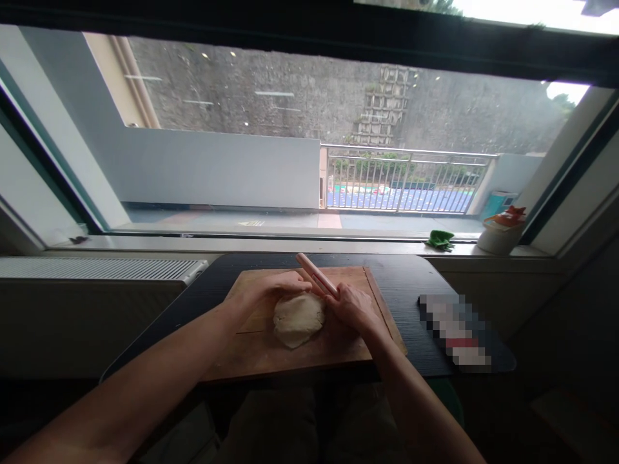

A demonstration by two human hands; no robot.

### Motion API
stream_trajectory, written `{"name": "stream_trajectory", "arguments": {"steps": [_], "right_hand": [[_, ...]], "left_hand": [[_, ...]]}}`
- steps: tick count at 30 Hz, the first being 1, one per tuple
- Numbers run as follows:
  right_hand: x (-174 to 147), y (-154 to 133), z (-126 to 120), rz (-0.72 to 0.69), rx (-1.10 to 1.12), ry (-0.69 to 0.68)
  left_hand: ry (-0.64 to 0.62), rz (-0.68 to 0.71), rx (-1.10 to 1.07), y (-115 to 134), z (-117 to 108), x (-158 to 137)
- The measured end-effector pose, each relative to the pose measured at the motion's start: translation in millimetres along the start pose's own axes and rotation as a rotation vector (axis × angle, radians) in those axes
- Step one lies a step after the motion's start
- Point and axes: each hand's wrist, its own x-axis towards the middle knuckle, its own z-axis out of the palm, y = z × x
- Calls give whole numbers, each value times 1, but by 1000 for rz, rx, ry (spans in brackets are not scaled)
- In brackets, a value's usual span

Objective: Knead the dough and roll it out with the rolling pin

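A flattened, roundish piece of pale dough (pixel 298 321) lies on a wooden cutting board (pixel 338 351), its edge uneven. My right hand (pixel 355 304) is closed around the near end of a wooden rolling pin (pixel 316 274). The pin slants up and to the left, beyond the dough's far right edge. At the dough's far edge is my left hand (pixel 289 282), with its fingers curled in close to the pin. Whatever those fingers grip, if anything, is hidden from view.
The board rests on a dark table (pixel 401 277) below a large window. To the right on the table lies a blurred-out object (pixel 454 332). A green cloth-like item (pixel 440 240) and a whitish container (pixel 503 235) stand on the sill. A radiator (pixel 97 270) is at left.
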Motion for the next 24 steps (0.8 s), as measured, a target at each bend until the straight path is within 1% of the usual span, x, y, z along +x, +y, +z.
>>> {"name": "stream_trajectory", "arguments": {"steps": [2,3,8,11,14,16,20,24], "right_hand": [[-1,-1,-1,10,-5,-8],[0,-2,-2,17,-10,-9],[2,-2,-1,17,-16,-11],[4,-2,1,42,-13,-43],[7,-1,2,55,-29,-47],[8,-1,2,59,-49,-52],[7,-2,1,74,-51,-69],[2,-4,-2,61,-26,-53]], "left_hand": [[-207,7,-44,-2,-7,-1],[-264,1,-55,-3,-9,-2],[-282,-35,-65,-5,-6,0],[-348,-20,-78,-6,-5,3],[-425,-8,-84,-6,-8,2],[-441,1,-70,-3,-10,0],[-401,34,-66,12,-7,-2],[-470,86,-179,17,-3,0]]}}
